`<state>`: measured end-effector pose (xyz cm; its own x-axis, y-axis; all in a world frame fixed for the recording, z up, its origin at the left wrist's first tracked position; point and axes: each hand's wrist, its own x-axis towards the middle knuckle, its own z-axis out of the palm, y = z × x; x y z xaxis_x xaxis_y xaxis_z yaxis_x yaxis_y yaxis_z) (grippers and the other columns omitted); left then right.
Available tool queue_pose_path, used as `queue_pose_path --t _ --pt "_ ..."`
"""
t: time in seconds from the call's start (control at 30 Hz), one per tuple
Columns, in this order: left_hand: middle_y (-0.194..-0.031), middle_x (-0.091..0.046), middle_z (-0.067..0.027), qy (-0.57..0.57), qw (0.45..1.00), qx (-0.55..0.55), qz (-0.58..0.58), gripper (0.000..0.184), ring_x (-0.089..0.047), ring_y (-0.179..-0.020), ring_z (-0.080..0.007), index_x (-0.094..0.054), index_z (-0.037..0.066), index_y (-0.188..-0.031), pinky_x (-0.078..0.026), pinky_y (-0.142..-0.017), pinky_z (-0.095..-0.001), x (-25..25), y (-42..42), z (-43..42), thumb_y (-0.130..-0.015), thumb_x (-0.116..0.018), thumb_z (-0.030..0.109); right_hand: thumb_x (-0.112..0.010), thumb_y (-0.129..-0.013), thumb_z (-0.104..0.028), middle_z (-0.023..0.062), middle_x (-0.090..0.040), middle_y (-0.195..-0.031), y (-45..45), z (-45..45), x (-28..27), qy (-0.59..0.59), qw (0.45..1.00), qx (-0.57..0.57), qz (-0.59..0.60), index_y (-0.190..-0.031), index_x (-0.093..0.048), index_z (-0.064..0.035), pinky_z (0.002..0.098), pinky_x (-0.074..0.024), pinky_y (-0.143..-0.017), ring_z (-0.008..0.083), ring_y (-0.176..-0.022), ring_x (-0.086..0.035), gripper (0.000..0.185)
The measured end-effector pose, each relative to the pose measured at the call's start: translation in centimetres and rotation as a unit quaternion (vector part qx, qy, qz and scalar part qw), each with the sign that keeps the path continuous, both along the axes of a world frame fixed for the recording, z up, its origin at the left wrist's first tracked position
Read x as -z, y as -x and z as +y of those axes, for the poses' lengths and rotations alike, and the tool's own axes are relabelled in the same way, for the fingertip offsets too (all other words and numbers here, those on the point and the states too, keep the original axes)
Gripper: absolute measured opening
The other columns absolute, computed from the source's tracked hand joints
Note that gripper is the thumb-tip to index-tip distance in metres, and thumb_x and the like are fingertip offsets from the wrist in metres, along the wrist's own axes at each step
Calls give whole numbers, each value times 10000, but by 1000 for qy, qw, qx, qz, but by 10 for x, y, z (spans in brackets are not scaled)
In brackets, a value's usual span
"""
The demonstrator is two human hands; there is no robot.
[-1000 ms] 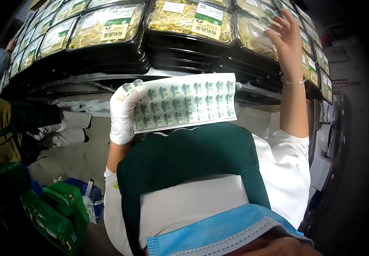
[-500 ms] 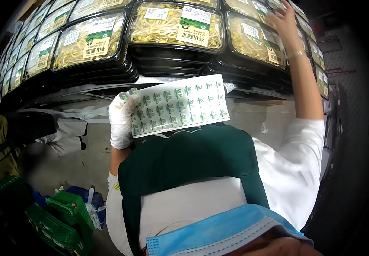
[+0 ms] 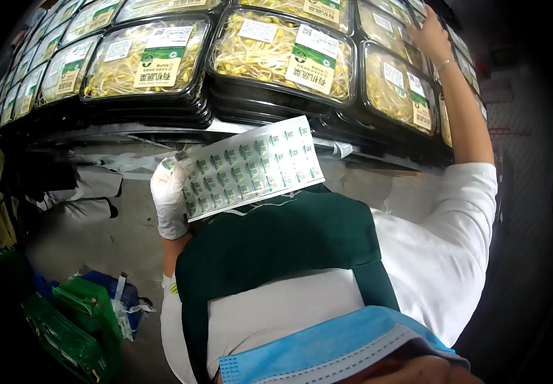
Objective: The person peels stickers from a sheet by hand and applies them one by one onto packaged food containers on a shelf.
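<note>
My left hand, in a white glove, grips the left end of a sheet of stickers. The sheet is white with rows of small green labels and tilts up to the right in front of my apron. My bare right hand is stretched far out at the upper right, above the clear-lidded trays. Its thumb and forefinger show apart, and I see nothing held between them; whether the fingertips touch a lid I cannot tell. Nearest below it is a tray of bean sprouts with a green and cream label.
Stacked black trays of bean sprouts fill the table ahead. Green crates and a blue crate stand on the floor at lower left. Another person's white sleeves or trousers show at the left.
The trays have shifted slightly right and down in view. The sticker sheet and my left hand have moved a little left, with the sheet more tilted. My right hand stays over the far right trays.
</note>
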<state>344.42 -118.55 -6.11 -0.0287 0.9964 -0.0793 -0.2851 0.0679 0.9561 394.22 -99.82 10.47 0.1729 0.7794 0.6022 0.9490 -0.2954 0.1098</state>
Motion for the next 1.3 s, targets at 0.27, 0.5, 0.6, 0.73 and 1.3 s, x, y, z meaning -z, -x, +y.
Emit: queue_pose_path --t 0.27,0.5,0.6,0.73,1.3 --pt "-769 -592 -42 37 997 -41 -46 169 -536 -673 -91 -565 -9 -866 -427 -621 -216 -47 -14 -22 -774 -598 129 -586 -682 -243 164 -546 -928 -22 107 2 -63 979 -98 165 -1070 -426 -56 328 -429 -701 239 -866 -528 459" --pt "-756 -584 -43 36 991 -125 -40 140 -542 -630 -108 -544 10 -838 -440 -591 -231 -54 -21 -37 -792 -574 138 -485 -663 -602 168 -559 -1032 -66 72 -31 197 980 31 -2 -1214 -401 -142 353 -382 -853 295 -991 -522 723" --pt "-750 -583 -52 42 990 -131 -32 116 -542 -632 -115 -543 11 -835 -437 -590 -230 -56 -22 -44 -782 -570 111 -495 -701 -562 145 -538 -1086 -92 115 -44 217 976 24 18 -1114 -522 -119 388 -383 -853 296 -986 -522 606" --pt "-735 -582 -52 59 981 -183 -28 110 -540 -627 -119 -544 13 -820 -435 -594 -227 -75 -37 -49 -762 -579 100 -515 -688 -523 144 -562 -1041 -80 176 -46 160 973 -23 164 -1002 -595 -89 366 -389 -842 299 -979 -522 542" --pt "-793 -600 -65 97 992 -65 47 159 -567 -683 -133 -563 -8 -898 -455 -623 -233 -118 -6 -4 -755 -548 58 -490 -779 -412 81 -579 -962 6 186 -95 136 946 -213 201 -1040 -571 -89 300 -394 -798 190 -906 -529 423"
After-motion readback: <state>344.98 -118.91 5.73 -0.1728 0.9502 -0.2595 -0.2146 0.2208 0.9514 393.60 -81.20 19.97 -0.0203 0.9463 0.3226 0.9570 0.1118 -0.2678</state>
